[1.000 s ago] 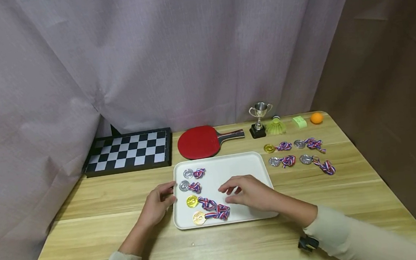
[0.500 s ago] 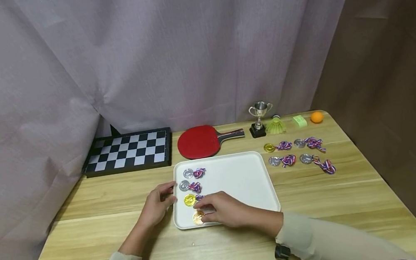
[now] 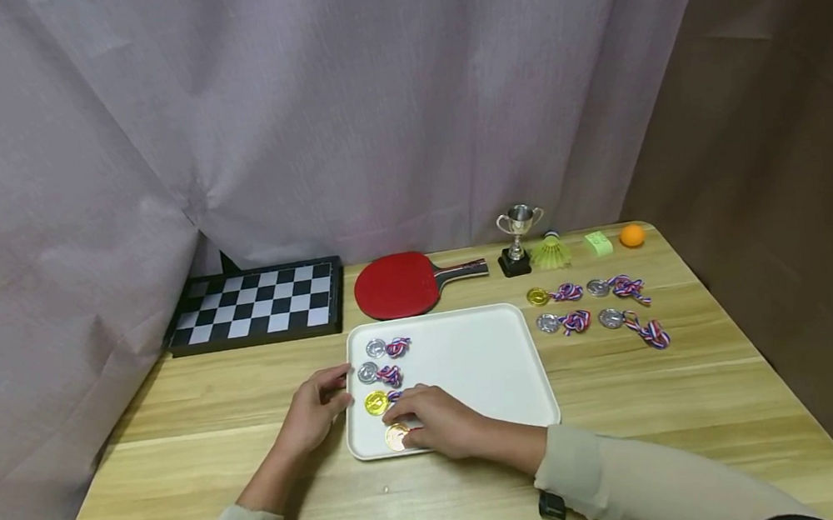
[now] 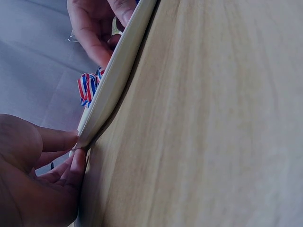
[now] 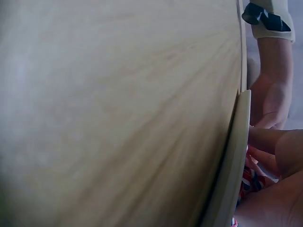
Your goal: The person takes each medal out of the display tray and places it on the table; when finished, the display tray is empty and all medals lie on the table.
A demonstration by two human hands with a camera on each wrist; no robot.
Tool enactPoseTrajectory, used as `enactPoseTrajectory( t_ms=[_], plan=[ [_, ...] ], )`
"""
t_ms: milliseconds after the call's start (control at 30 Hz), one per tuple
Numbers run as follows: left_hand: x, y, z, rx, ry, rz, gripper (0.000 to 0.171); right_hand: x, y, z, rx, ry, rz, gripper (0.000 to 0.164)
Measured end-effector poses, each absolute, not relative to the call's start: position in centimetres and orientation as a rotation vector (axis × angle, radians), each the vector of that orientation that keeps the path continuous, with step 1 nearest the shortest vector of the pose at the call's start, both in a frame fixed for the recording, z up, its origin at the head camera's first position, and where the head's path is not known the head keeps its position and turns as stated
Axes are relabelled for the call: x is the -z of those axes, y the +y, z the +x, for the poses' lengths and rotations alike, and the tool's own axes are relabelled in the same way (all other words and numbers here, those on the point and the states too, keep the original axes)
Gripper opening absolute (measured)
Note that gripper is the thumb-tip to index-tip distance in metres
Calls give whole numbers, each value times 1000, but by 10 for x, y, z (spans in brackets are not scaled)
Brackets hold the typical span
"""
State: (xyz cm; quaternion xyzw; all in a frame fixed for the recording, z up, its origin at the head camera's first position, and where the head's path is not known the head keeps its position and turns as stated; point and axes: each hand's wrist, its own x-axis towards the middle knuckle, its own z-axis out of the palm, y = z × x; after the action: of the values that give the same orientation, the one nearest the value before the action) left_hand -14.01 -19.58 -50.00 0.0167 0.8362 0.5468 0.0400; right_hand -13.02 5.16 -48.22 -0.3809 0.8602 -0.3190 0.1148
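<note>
A white tray (image 3: 471, 355) lies on the table with two silver medals (image 3: 376, 348) and two gold medals on striped ribbons along its left side. My left hand (image 3: 314, 412) holds the tray's left edge, thumb and fingertips against the rim; the left wrist view shows them at the tray's corner. My right hand (image 3: 439, 421) is over the tray's front left part, its curled fingers and thumb at the nearest gold medal (image 3: 396, 438). The other gold medal (image 3: 376, 403) lies just beyond those fingers. Both gold medals' ribbons are largely hidden under the right hand.
One gold medal (image 3: 537, 297) and several silver ones, such as a silver medal (image 3: 611, 319), lie right of the tray. Behind stand a chessboard (image 3: 255, 305), a red table tennis bat (image 3: 396, 285), a trophy cup (image 3: 518, 238), a shuttlecock (image 3: 551, 251), a green block (image 3: 599, 243) and an orange ball (image 3: 632, 235).
My right hand has come left and down from above the tray's middle onto the gold medals. The farther gold medal has slid slightly left. My left hand has stayed at the tray's edge.
</note>
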Motion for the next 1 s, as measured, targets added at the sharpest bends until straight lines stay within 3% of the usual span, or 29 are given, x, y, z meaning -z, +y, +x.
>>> enactPoseTrajectory(
  t_ms=[600,1000],
  plan=[
    [501,-196,-141,-1677,2565,56,48,483,51,-140,1104,2388,-1023,22],
    [501,-195,-140,-1678,2577,61,46,466,65,-143,1242,2194,-847,7]
  ],
)
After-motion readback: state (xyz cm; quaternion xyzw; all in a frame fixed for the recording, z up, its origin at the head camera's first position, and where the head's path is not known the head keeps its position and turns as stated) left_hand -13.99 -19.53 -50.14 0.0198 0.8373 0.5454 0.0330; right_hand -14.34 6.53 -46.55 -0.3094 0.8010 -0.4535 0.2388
